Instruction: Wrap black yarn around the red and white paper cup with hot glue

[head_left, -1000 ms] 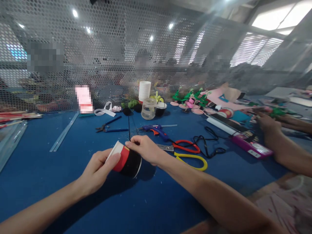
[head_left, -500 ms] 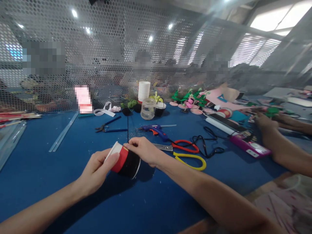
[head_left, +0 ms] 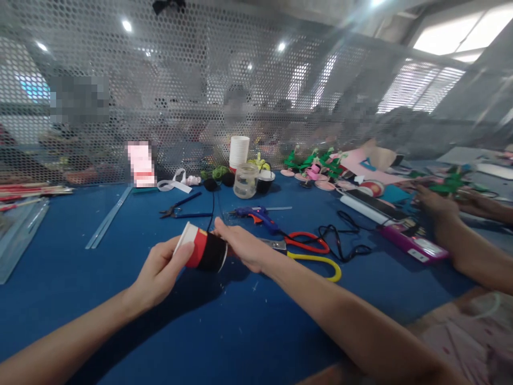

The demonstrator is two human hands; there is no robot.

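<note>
My left hand (head_left: pixel 160 270) is closed around the rim end of a paper cup (head_left: pixel 195 254), thumb on its near side. The cup is tipped on its side above the table, with white at the rim, a red band and black yarn (head_left: pixel 212 252) wound round the base half. At the base end is my right hand (head_left: pixel 242 243), its thumb raised against the yarn and its other fingers partly hidden behind the cup. A black strand runs from a dark yarn ball (head_left: pixel 210 184) at the back down to the cup by my right hand.
Pliers (head_left: pixel 180 208), a blue glue gun (head_left: pixel 258 215) and scissors (head_left: pixel 312 248) with red and yellow handles lie beyond my hands. A clear jar (head_left: pixel 245 182) and stacked paper cups (head_left: pixel 239 152) stand behind. At right are a purple power strip (head_left: pixel 414 243) and another person's hands (head_left: pixel 438 206).
The cup has tilted closer to level and risen slightly. My right hand has shifted a little right and turned, its thumb now pointing up. The yarn strand hangs slacker.
</note>
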